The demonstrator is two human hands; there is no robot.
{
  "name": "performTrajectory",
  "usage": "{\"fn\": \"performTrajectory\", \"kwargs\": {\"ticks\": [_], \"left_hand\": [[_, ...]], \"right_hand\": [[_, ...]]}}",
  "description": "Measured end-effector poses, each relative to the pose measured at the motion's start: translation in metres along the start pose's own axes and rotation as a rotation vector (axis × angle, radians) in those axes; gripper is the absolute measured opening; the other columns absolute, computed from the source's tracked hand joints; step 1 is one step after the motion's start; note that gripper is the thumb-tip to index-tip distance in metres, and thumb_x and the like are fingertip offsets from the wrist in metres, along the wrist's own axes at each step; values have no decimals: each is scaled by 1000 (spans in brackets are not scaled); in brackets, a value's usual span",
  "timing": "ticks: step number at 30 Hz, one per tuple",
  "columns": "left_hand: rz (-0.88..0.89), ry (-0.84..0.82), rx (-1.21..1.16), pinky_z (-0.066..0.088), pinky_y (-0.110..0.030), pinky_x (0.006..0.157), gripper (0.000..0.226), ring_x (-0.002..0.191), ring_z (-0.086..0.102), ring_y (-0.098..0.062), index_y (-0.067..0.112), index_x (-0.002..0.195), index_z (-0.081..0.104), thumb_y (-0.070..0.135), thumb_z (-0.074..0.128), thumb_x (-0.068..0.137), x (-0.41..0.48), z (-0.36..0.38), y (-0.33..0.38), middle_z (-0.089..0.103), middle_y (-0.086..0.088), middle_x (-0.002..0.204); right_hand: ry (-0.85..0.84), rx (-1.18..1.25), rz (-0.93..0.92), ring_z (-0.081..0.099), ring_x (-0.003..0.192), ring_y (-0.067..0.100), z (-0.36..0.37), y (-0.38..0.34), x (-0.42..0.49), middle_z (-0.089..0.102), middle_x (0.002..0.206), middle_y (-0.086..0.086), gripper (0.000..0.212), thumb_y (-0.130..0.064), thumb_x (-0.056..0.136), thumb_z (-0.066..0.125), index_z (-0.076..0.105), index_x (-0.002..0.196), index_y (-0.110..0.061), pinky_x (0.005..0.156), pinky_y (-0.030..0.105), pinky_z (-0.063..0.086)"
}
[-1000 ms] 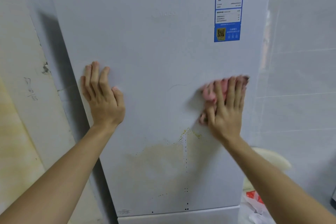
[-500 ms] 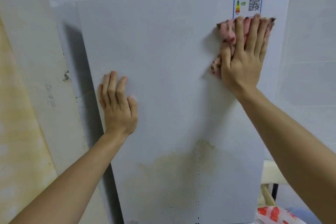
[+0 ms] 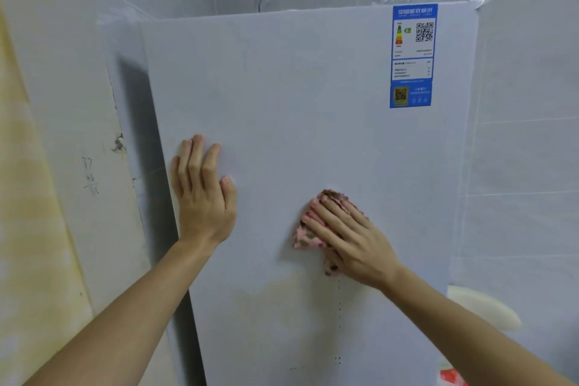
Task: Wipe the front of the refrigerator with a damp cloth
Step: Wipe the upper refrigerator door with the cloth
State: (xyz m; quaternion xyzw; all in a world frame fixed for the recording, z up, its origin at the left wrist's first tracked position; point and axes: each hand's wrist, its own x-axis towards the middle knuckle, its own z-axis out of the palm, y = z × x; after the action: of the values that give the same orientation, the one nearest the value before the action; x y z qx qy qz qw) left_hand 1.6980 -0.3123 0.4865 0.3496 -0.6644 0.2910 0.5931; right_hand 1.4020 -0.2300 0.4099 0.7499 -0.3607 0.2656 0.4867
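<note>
The white refrigerator door [image 3: 297,110] fills the middle of the view. My left hand [image 3: 203,194] lies flat on its left part with straight fingers. My right hand [image 3: 347,235] presses a pink patterned cloth [image 3: 305,236] flat against the door's middle, fingers straight and pointing up-left. Only the cloth's edges show around my fingers. A yellowish stain [image 3: 291,304] spreads over the door just below the cloth.
A blue energy label [image 3: 412,55] sticks to the door's upper right corner. A stained, chipped wall [image 3: 62,166] stands close on the left, grey tiles [image 3: 526,135] on the right. A pale rounded object [image 3: 482,310] and red-printed packaging [image 3: 451,376] sit low on the right.
My right hand swept the cloth from the middle right up to the label, then down and left to the door's middle. My left hand stayed flat on the door.
</note>
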Motion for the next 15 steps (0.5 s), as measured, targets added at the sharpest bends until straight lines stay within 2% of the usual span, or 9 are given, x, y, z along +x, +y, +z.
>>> {"fn": "performTrajectory", "kwargs": {"ticks": [2, 4, 7, 11, 13, 15], "left_hand": [[6, 2, 6, 15, -61, 129, 56, 160, 17, -37, 2, 156, 39, 18, 41, 103, 0, -1, -1, 29, -21, 168], [10, 0, 11, 16, -61, 128, 56, 160, 18, -37, 2, 156, 39, 17, 42, 102, 0, 0, -1, 29, -21, 168], [3, 4, 9, 17, -62, 128, 56, 159, 20, -39, 3, 155, 39, 17, 43, 101, 1, 0, -1, 30, -21, 168], [7, 7, 8, 17, -62, 128, 56, 159, 20, -39, 3, 156, 38, 18, 42, 102, 1, 1, -2, 30, -21, 168], [15, 5, 5, 17, -62, 128, 56, 159, 19, -38, 3, 156, 39, 17, 43, 102, 1, 1, -3, 29, -21, 168], [22, 7, 0, 17, -61, 128, 56, 159, 18, -38, 2, 155, 40, 17, 44, 102, 2, 0, -4, 29, -21, 168]], "right_hand": [[38, 35, 17, 27, 159, 33, -13, 23, 11, 33, 169, 18, 63, -6, 99, 60, 42, 159, -5, 128, 52, 28], [135, 65, 156, 28, 158, 39, -30, 50, 34, 33, 167, 24, 63, 4, 95, 55, 42, 157, 2, 128, 55, 27], [318, 77, 367, 26, 156, 48, -50, 77, 88, 32, 164, 31, 54, -8, 104, 33, 40, 155, 7, 129, 60, 22], [437, 71, 658, 20, 158, 46, -55, 62, 156, 26, 168, 29, 68, -5, 93, 50, 38, 160, 0, 131, 57, 15], [436, 52, 611, 21, 159, 43, -41, 35, 162, 27, 168, 27, 63, -9, 98, 53, 40, 159, -4, 130, 56, 18], [373, 38, 465, 23, 159, 42, -19, 0, 144, 30, 167, 24, 51, -20, 109, 49, 44, 158, -7, 129, 58, 22]]}}
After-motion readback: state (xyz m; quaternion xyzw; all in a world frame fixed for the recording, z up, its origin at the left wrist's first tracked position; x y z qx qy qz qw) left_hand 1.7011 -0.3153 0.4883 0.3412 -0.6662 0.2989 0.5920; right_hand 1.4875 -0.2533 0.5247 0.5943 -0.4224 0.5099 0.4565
